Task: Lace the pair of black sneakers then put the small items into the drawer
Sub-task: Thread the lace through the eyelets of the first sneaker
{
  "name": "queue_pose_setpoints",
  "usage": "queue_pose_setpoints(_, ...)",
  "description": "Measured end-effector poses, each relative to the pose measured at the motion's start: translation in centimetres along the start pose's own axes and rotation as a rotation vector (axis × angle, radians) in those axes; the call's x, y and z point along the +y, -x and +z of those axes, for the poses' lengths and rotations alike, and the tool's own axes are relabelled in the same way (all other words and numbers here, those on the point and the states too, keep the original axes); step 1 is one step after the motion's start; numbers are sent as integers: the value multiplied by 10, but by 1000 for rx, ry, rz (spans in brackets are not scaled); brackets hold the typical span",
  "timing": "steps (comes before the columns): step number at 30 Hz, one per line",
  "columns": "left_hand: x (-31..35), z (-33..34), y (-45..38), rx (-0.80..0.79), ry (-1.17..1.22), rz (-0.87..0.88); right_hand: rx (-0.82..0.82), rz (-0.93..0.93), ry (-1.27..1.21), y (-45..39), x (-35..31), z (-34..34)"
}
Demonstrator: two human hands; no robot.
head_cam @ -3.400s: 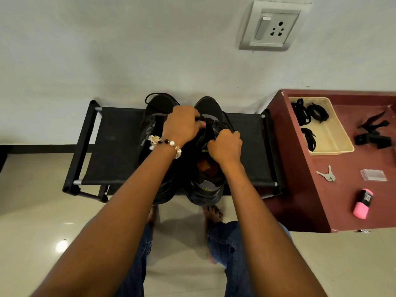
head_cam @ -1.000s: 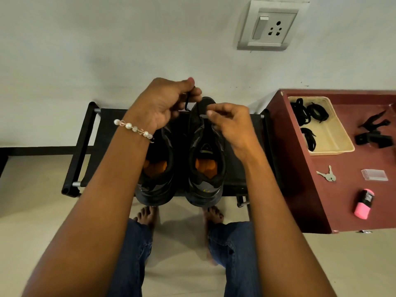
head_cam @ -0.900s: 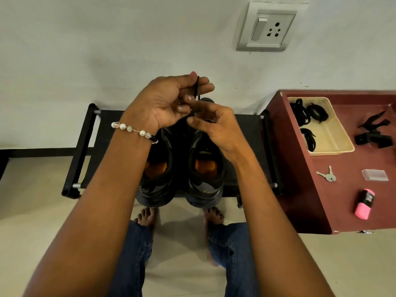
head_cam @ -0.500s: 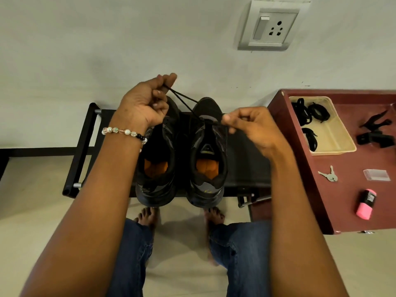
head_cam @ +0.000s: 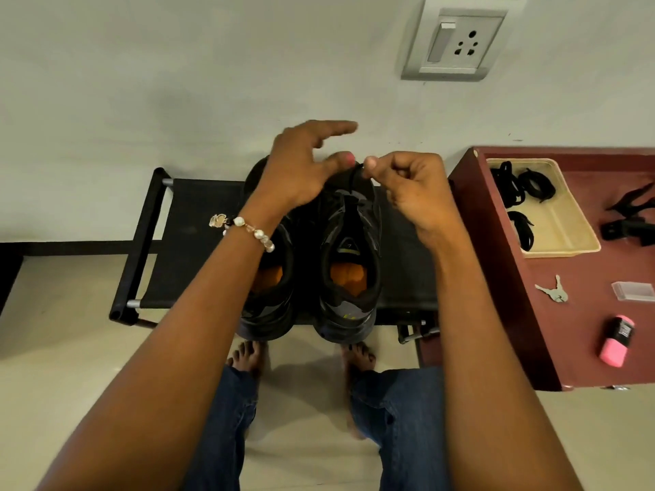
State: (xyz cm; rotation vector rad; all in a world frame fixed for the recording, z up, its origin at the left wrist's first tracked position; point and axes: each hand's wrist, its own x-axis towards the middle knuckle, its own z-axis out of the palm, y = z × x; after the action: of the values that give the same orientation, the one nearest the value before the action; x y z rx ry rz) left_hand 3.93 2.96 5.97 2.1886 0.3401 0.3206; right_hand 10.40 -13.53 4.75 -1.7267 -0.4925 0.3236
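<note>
Two black sneakers with orange insoles stand side by side on a black fabric shoe rack (head_cam: pixel 188 242). My left forearm partly covers the left sneaker (head_cam: pixel 266 299); the right sneaker (head_cam: pixel 351 249) shows its tongue and eyelets. My right hand (head_cam: pixel 407 186) hovers over the right sneaker's toe and pinches a black lace (head_cam: pixel 359 171) between thumb and forefinger. My left hand (head_cam: pixel 301 164) is just left of it with fingers stretched out, the thumb close to the lace; I see nothing held in it.
A maroon cabinet (head_cam: pixel 496 295) stands right of the rack. On it are a beige tray (head_cam: pixel 570 225) with black laces, a black clip (head_cam: pixel 631 225), keys (head_cam: pixel 553 292), a clear plastic box (head_cam: pixel 632 290) and a pink item (head_cam: pixel 616 340). A wall socket (head_cam: pixel 453 40) is above, my bare feet below.
Half a second ago both hands pulled the lace ends apart. Now they have come together over the toe; my left hand has let go and spread its fingers, while my right hand still pinches the lace.
</note>
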Motion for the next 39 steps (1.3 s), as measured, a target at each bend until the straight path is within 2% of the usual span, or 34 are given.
queue_pose_setpoints(3,2,7,0,-144,66,17,28,16,-27,-2,2,5)
queue_pose_setpoints(6,-9,7,0,-124,130,-68,12,76,-37,-2,8,-8)
queue_pose_setpoints(7,-13,6,-2,-60,158,-99,8,99,-24,-1,11,-13)
queue_pose_setpoints(9,-21,3,-6,163,210,-183,30,144,-4,1,18,-25)
queue_pose_setpoints(12,-37,-5,-10,488,169,-345,84,201,30,2,30,-42)
queue_pose_setpoints(14,-44,-6,-10,572,142,-437,81,233,73,2,34,-45)
queue_pose_setpoints(16,-47,-2,-9,540,34,-450,77,252,109,-1,39,-42)
queue_pose_setpoints(17,-47,3,-8,482,-102,-413,76,257,123,-2,39,-38)
queue_pose_setpoints(20,-39,16,-8,219,-477,-129,63,239,63,-6,32,-24)
queue_pose_setpoints(22,-29,26,-10,0,-407,135,74,226,-17,-7,26,-12)
queue_pose_setpoints(24,-24,38,-8,-148,-224,259,122,203,-40,-8,22,-1)
queue_pose_setpoints(26,-22,46,-2,-118,-92,223,154,198,-13,-8,20,6)
queue_pose_setpoints(30,-23,48,0,64,118,91,184,238,-86,-9,20,9)
queue_pose_setpoints(34,-28,50,-3,68,100,52,134,281,-98,-9,24,7)
queue_pose_setpoints(37,-35,56,-6,55,-54,-1,-65,398,198,-4,24,4)
queue_pose_setpoints(39,-41,62,-7,-42,-164,-21,-240,495,456,1,21,6)
